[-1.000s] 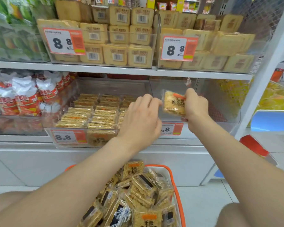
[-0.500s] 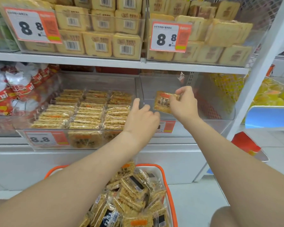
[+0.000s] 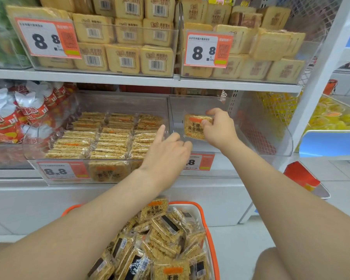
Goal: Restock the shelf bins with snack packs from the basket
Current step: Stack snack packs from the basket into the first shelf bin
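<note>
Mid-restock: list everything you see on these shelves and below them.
Right bin: one, clear, middle shelf right.
Left bin: one, clear, middle shelf centre.
Held pack: one, yellow-orange, right bin's left side.
Binned packs: many, yellow, rows in left bin.
Basket: one, orange rim, below middle shelf.
Basket packs: many, yellow, heaped in basket.
Bread packs: many, beige, top shelf.
Price tags: four, white-orange, bin fronts.
Bags: several, red-white, middle shelf left.
Left hand: one, open, between the bins.
Right hand: one, pinching held pack.
</note>
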